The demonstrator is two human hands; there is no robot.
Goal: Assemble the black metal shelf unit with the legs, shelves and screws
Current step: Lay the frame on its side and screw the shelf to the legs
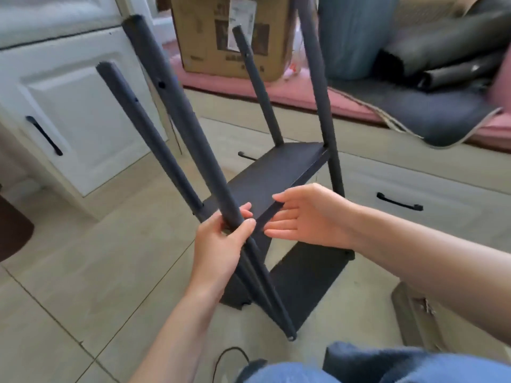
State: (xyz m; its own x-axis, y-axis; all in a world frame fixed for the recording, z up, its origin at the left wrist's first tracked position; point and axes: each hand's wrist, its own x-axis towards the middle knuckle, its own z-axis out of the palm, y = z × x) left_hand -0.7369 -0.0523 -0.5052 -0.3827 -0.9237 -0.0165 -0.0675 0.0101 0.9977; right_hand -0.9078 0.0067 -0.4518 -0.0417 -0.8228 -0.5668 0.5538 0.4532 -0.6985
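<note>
Both hands are at the near corner of the half-built shelf unit: the left hand [221, 241] grips the near left leg [182, 125] with fingers and thumb curled round the tube low down, while the right hand [307, 214] is released, its fingers straight and laid along the near edge of the upper shelf [279, 175], holding nothing. Starting at the left, a second leg [146, 131] leans out toward the white cabinet door [80, 106], its foot meeting the shelf's left end; both left legs show empty screw holes in their upper stretch, which I take to mean at least one more shelf is still to go on there. Moving right, the gripped leg runs down past the upper shelf to the tiled floor [83, 272], ending in a small foot close to the person's knees. Below and to the right lies the lower shelf [312, 283], resting near the floor, with what looks like a screw head at its far right corner. Farther right stand the two far legs, a thin-looking one [260, 87] and a thicker one [318, 78], both rising from the upper shelf's far end toward a cardboard box [229, 31] on a pink cushion [304, 92]. By my reading, four legs and two shelves are in place, so the frame is past halfway; the left legs splay rather than stand parallel, suggesting their joints are loose or not yet screwed. No loose screws or tool can be made out.
</note>
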